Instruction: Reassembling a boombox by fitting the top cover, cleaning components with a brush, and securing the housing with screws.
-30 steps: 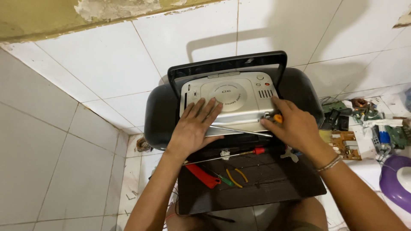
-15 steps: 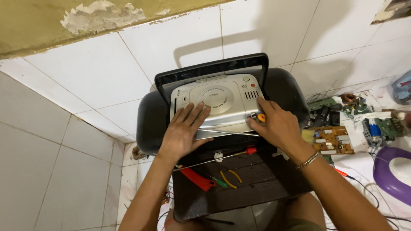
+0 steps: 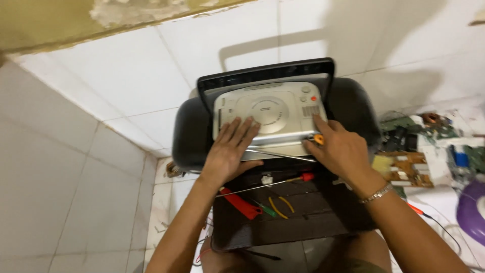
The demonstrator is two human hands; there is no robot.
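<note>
The left hand (image 3: 230,151) lies flat and released, fingers spread, on the silver top panel of a black portable stereo (image 3: 275,119). The right hand (image 3: 341,149) rests on the panel's right front corner, its fingers closed about an orange-handled screwdriver (image 3: 317,138) whose thin shaft runs leftward across the panel's front edge toward the left hand. A metal bracelet (image 3: 378,192) sits on the right wrist.

The stereo stands on the tiled floor against a white tiled wall (image 3: 151,86), its carrying handle (image 3: 265,73) raised behind the panel. Its rounded black ends stick out past both hands; the left end is close to the corner of the wall, with little room on that side.

Just in front of the stereo, between the forearms, a dark tray (image 3: 303,222) holds a red-handled screwdriver (image 3: 298,178), a flat red tool (image 3: 241,203), a green-handled tool (image 3: 265,209) and yellow wire loops (image 3: 280,205).

To the right, circuit boards (image 3: 406,169) and loose parts crowd the floor, with a purple round object (image 3: 472,212) at the frame's edge
</note>
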